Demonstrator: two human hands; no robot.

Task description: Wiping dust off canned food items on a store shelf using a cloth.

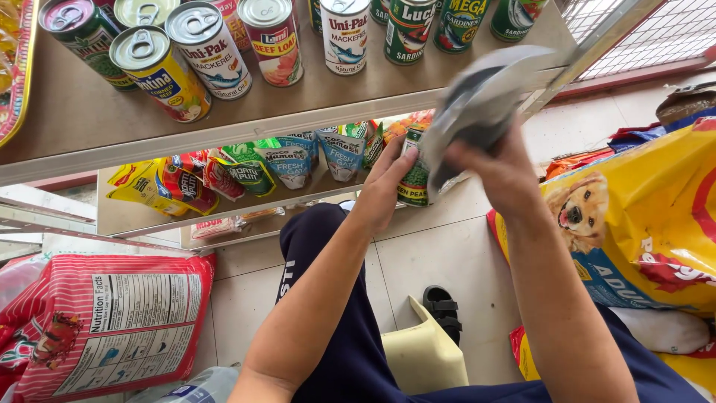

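- Head view: the left hand wraps around a small green-labelled can, fingers curled about its side, holding it in the air in front of the lower shelf.
- The can looks rigid and fairly weighty for its size; its smooth label could slip, so I would judge a grip round the middle of the wall the surest.
- The right hand is closed on a grey cloth, bunched and blurred, pressed against the can's top.
- The cloth is soft and light, and gives wherever it is pinched.
- Above, the top shelf carries upright tins; sachets stand on the lower shelf; a yellow pet-food bag lies at right.
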